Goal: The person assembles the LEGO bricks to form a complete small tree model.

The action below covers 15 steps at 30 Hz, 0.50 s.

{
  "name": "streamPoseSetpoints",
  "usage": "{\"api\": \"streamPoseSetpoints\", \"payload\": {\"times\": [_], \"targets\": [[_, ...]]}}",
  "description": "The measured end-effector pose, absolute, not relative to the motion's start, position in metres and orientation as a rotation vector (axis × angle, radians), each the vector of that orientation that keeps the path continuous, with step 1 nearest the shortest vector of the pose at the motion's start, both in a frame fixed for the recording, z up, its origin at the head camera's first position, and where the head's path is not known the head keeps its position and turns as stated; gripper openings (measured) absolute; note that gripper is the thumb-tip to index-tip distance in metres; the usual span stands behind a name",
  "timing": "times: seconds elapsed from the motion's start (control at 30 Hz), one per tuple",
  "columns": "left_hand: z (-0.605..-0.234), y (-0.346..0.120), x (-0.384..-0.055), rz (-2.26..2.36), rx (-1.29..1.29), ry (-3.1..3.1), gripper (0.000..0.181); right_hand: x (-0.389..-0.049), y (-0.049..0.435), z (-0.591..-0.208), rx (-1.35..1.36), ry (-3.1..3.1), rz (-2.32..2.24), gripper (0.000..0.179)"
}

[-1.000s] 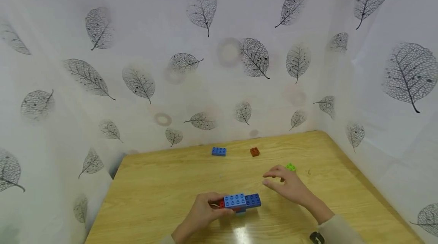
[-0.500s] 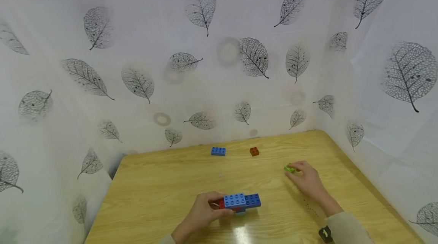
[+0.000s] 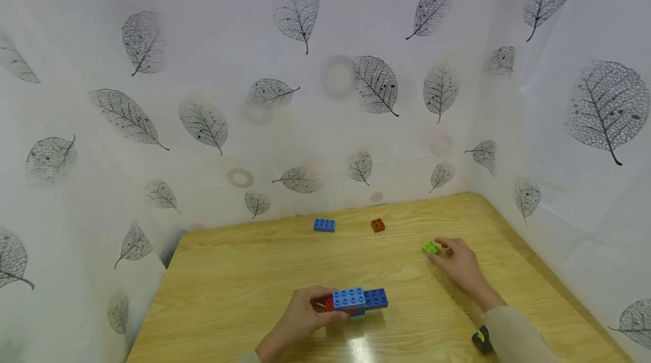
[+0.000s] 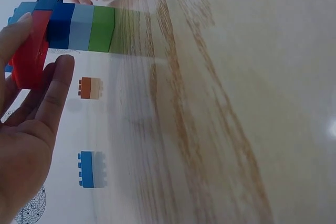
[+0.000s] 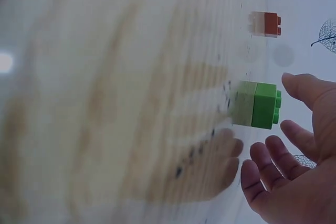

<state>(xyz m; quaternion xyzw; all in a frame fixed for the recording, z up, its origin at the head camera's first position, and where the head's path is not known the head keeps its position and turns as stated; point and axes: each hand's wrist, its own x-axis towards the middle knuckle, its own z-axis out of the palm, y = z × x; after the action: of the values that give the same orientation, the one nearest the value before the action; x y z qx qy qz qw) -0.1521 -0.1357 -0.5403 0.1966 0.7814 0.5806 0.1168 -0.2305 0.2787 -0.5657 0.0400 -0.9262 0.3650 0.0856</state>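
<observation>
My left hand holds a stacked toy brick build between thumb and fingers, gripping its red brick. Across the top lies a light blue brick, with a dark blue brick sticking out to the right. Below them, in the left wrist view, come a pale blue brick and a green brick at the bottom end, close to the tabletop. My right hand is beside a small lime green brick on the table. In the right wrist view, a gap separates the fingers from that brick.
A blue brick and a small reddish-brown brick lie near the back edge of the wooden table. Leaf-patterned white sheets stand behind and at both sides. A black object is by the right sleeve.
My right hand reached right to the lime green brick, closed its fingers at it, then spread them slightly apart from it. The left hand and its brick build stayed in place.
</observation>
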Motion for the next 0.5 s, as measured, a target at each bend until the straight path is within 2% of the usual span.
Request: {"api": "streamPoseSetpoints", "payload": {"times": [0.5], "targets": [[-0.5418,-0.1371,-0.1529,1.705,0.616,2.295,0.042,-0.2364,0.2743,-0.5649,0.054,-2.817,1.068,0.047]]}}
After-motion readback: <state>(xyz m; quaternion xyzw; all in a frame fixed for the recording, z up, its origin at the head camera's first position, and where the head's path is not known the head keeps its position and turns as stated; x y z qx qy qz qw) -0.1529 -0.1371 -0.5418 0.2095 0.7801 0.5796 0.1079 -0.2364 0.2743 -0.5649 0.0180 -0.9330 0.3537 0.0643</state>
